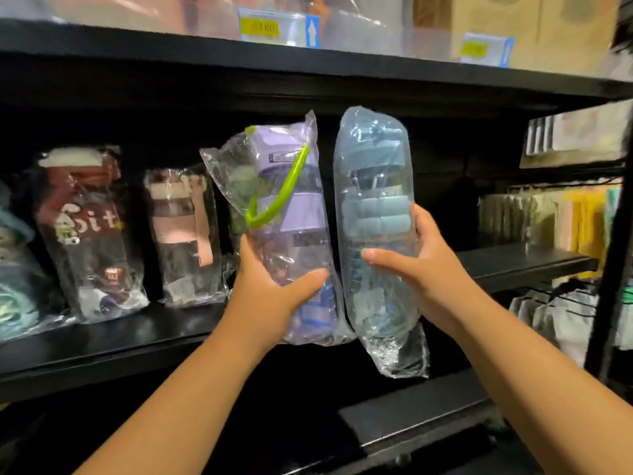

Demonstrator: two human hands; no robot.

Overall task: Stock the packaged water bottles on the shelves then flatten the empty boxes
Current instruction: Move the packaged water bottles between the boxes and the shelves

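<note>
My left hand (pixel 274 286) grips a purple water bottle (pixel 291 207) with a green strap, wrapped in clear plastic, near its lower half. My right hand (pixel 411 262) holds a blue water bottle (pixel 373 186) in a clear bag around its middle. Both bottles stand roughly upright side by side, held in front of the black middle shelf (pixel 102 344). The blue bottle's bag hangs below the shelf edge. On the shelf to the left stand a maroon packaged bottle (pixel 85 231) and a pink packaged bottle (pixel 185 234).
Teal wrapped items (pixel 13 279) sit at the far left of the shelf. An upper shelf (pixel 205 53) carries yellow price tags (pixel 260 27). Racks of packaged goods (pixel 548 217) hang on the right. A lower black shelf (pixel 428 409) lies below.
</note>
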